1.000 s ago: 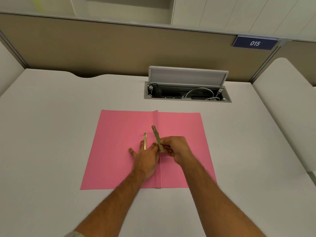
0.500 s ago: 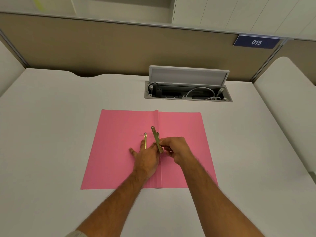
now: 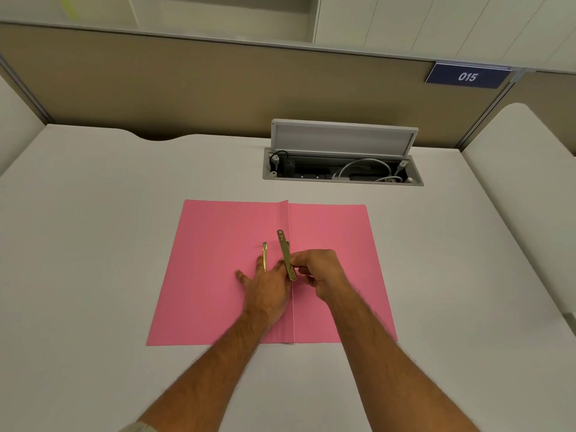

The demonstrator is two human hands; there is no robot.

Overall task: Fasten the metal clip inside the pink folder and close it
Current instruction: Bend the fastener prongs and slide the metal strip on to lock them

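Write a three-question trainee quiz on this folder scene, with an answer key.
1. True or false: the pink folder lies open and flat on the desk.
2. Multiple choice: what does the right hand pinch? A) the slotted metal bar B) a white cable C) the number sign
3. Fill in: the left hand rests palm down on the folder beside the upright metal ____.

Key: 1 true. 2 A. 3 prong.
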